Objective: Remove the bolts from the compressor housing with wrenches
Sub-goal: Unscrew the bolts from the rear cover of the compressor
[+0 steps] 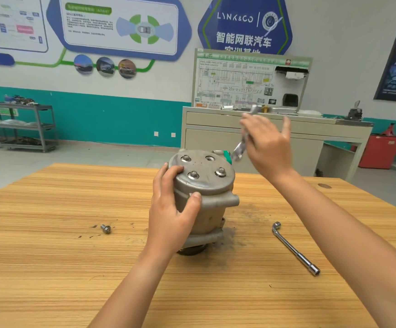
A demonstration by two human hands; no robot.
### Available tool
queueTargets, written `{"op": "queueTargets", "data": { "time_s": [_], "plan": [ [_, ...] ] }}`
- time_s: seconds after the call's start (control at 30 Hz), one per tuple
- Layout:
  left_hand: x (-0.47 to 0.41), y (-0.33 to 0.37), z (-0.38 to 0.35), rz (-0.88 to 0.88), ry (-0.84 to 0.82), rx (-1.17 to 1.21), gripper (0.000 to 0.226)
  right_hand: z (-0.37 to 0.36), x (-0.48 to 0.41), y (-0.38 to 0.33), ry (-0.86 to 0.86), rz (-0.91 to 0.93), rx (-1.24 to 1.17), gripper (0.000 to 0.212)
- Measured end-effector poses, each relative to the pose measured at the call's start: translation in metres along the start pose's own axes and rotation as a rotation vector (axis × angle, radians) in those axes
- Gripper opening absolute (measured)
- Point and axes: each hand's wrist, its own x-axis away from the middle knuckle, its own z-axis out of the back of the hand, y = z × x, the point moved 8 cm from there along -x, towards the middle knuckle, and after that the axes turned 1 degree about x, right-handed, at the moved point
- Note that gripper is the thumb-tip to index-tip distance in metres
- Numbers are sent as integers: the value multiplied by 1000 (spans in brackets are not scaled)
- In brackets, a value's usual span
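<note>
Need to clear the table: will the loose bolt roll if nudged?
The bolt seems to lie on its side, its flanged head wider than its shank, so it would probably roll in a curve. It looks like solid metal, so it is likely stiff and heavy for its size.

Two bare forearms, slim wrists; bare left hand (172, 209), bare right hand (269, 147), short plain nails

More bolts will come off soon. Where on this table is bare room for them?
Bare wood: left of the loose bolt, to the table edge, and along the near edge between the forearms. Right of the compressor is tighter: the socket wrench lies there, and the right hand holds a spanner above.
</note>
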Motion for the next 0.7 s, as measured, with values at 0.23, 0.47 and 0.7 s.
{"op": "queueTargets", "data": {
  "time_s": [0.23, 0.47, 0.7],
  "plan": [
    [4, 5, 1, -14, 45, 6, 42, 56, 38, -3, -127, -115, -277, 29],
    [5, 9, -5, -10, 61, -19, 43, 67, 88, -30, -472, -82, 10, 37],
    [7, 7, -3, 1, 77, -14, 44, 55, 79, -37, -636, -115, 273, 46]
  ]
}}
